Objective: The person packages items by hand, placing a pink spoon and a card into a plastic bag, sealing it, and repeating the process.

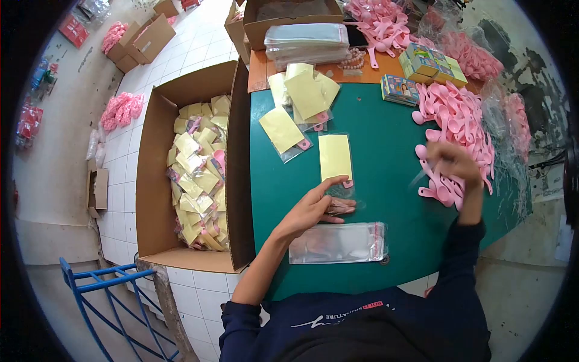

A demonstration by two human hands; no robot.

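Observation:
My left hand (319, 208) lies over the near end of a clear packet with a yellow card (335, 158) and a bit of pink at its lower edge; its fingers are spread. Just below it is a stack of clear plastic bags (338, 243). At the right, my right hand (452, 163) hovers at the near part of a pile of pink spoons (455, 114). Its fingers are blurred, and a faint clear strip shows beside them; what it holds, if anything, cannot be made out.
Packets with yellow cards (306, 96) lie at the table's back left. Behind them is a bag stack (306, 43). Small card boxes (399, 89) sit by the spoons. A large carton (241, 181) of packets stands left of the table, near a blue metal frame (108, 280).

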